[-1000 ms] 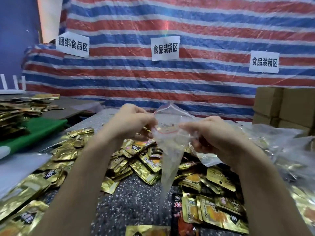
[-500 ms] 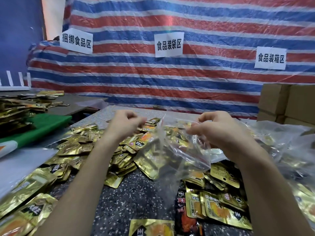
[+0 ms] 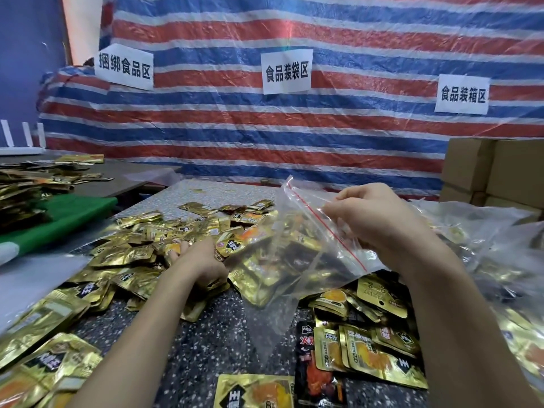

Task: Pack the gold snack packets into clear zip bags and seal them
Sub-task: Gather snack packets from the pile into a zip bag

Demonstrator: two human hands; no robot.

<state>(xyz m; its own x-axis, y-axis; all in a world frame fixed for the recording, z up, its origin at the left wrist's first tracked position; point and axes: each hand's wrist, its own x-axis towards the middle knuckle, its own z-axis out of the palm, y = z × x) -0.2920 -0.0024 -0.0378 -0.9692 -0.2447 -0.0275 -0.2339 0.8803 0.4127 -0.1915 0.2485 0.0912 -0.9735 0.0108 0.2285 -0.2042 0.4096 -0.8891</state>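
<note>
The table [image 3: 206,348] has a dark speckled top, and it becomes lighter at the far side. A wide heap of gold snack packets [image 3: 141,254] covers most of it, with a black-and-red packet [image 3: 318,375] at the near edge.

The left hand [image 3: 200,263] rests low in the heap. Its fingers [image 3: 176,251] go in between the packets, so I cannot tell if they hold any.

The right hand [image 3: 379,222] holds the clear zip bag [image 3: 294,260] above the heap. Its fingers are curled and pinch the bag's mouth by the red zip line.

Behind the table hangs a tarpaulin [image 3: 323,128] striped red, blue and white, with three white paper signs [image 3: 287,72] on it. Cardboard boxes [image 3: 500,172] stand at the right, and crumpled clear bags [image 3: 485,231] lie in front of them. At the left are a green sheet [image 3: 59,222], a second table [image 3: 123,178] with more gold packets, and a blue wall [image 3: 26,69].
</note>
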